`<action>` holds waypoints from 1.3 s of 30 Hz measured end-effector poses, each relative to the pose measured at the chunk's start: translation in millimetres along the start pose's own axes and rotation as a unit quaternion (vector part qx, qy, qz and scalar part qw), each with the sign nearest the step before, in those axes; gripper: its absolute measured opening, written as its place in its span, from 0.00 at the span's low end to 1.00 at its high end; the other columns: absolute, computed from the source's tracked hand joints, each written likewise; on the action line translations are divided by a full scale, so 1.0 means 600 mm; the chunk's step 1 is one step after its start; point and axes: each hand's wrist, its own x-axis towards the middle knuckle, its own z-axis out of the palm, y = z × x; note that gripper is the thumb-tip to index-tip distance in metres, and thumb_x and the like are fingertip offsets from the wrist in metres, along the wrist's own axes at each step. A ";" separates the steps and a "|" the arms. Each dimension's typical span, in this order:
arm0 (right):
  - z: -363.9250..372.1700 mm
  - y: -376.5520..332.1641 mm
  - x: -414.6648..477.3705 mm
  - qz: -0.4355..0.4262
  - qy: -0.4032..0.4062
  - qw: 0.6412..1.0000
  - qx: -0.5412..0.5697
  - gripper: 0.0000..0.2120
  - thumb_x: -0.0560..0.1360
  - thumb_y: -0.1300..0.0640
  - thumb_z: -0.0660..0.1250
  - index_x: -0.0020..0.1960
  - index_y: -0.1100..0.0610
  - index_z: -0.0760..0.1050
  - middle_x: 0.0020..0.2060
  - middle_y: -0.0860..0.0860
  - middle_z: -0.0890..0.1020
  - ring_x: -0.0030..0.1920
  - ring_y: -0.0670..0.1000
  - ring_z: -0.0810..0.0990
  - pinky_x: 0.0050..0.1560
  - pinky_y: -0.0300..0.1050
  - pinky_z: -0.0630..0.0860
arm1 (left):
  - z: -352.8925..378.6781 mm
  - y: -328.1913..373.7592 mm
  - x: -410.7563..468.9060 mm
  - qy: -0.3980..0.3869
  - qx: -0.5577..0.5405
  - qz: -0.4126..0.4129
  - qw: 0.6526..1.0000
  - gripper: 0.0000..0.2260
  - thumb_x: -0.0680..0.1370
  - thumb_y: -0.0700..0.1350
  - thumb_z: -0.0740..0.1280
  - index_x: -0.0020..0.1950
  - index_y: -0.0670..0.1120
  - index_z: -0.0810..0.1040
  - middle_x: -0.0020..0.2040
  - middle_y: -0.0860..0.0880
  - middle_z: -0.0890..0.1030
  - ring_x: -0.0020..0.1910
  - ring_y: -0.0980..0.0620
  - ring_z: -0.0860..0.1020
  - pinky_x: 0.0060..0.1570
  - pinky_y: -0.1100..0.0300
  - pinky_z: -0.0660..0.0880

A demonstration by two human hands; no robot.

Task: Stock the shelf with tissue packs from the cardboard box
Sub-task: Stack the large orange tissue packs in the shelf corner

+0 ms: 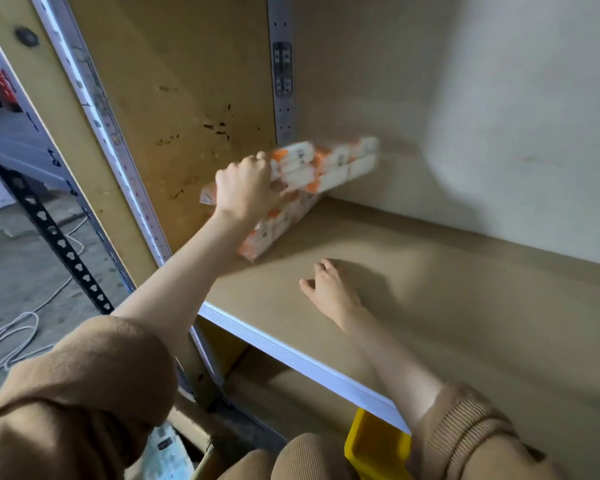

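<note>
1. Tissue packs in white and orange wrapping sit at the back left corner of the shelf, toward 11 o'clock from the middle of the view.
2. One multi-pack lies flat on the shelf board along the left side panel, with its near end pointing to 7 o'clock.
3. A second multi-pack is held above the first, tilted, with its far end against the back wall at about 1 o'clock from the holding hand; it is blurred.
4. The left hand is closed around the near end of this upper pack, knuckles up, arm stretched in from 7 o'clock.
5. The right hand lies palm down on the bare shelf board, fingers spread wide and holding nothing, at 5 o'clock from the packs and well apart from them.
6. Both forearms are bare, with brown sleeves pushed up near the elbows.
7. A yellow bin shows under the shelf's front edge at 6 o'clock.
8. A white cable loops on the floor at 9 o'clock, outside the perforated metal upright.
9. A pale wrapped pack shows beside a cardboard edge at 7 o'clock, partly hidden by the left sleeve.
</note>
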 end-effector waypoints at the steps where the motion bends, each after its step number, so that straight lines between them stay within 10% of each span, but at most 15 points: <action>1: 0.002 -0.001 0.006 -0.002 -0.001 1.000 -0.003 0.23 0.79 0.50 0.56 0.67 0.65 0.66 0.71 0.58 0.66 0.69 0.59 0.66 0.67 0.51 0.65 | 0.003 -0.007 0.012 0.004 0.003 -0.015 1.000 0.19 0.77 0.51 0.65 0.59 0.38 0.72 0.56 0.38 0.80 0.54 0.36 0.79 0.50 0.49 0.74; 8: 0.016 0.004 0.040 -0.018 0.014 1.000 0.006 0.24 0.78 0.50 0.57 0.68 0.64 0.66 0.71 0.58 0.66 0.70 0.57 0.65 0.68 0.48 0.64 | 0.074 -0.045 0.050 -0.051 0.010 -0.077 0.996 0.15 0.77 0.46 0.64 0.58 0.37 0.75 0.54 0.37 0.79 0.54 0.37 0.78 0.51 0.49 0.74; 15: 0.024 0.009 0.062 -0.030 0.008 1.000 -0.004 0.27 0.79 0.49 0.56 0.72 0.64 0.61 0.74 0.58 0.61 0.74 0.54 0.59 0.73 0.45 0.57 | 0.139 -0.032 0.066 -0.108 0.070 -0.085 0.988 0.35 0.75 0.55 0.67 0.72 0.35 0.59 0.69 0.34 0.67 0.69 0.35 0.65 0.67 0.42 0.64; 30: 0.020 0.010 0.061 -0.035 0.005 0.999 -0.003 0.27 0.79 0.50 0.56 0.73 0.63 0.60 0.75 0.58 0.60 0.76 0.52 0.57 0.75 0.43 0.51 | 0.133 -0.029 0.094 -0.192 0.087 -0.061 0.976 0.45 0.71 0.62 0.67 0.76 0.37 0.52 0.75 0.36 0.58 0.74 0.36 0.57 0.72 0.44 0.57; 39: 0.009 -0.052 -0.020 -0.094 0.013 0.995 -0.014 0.18 0.79 0.55 0.56 0.63 0.63 0.73 0.62 0.58 0.76 0.64 0.57 0.74 0.62 0.47 0.70 | 0.041 -0.068 -0.034 -0.103 -0.034 -0.031 0.994 0.18 0.77 0.48 0.64 0.64 0.42 0.74 0.62 0.41 0.77 0.59 0.38 0.76 0.55 0.49 0.74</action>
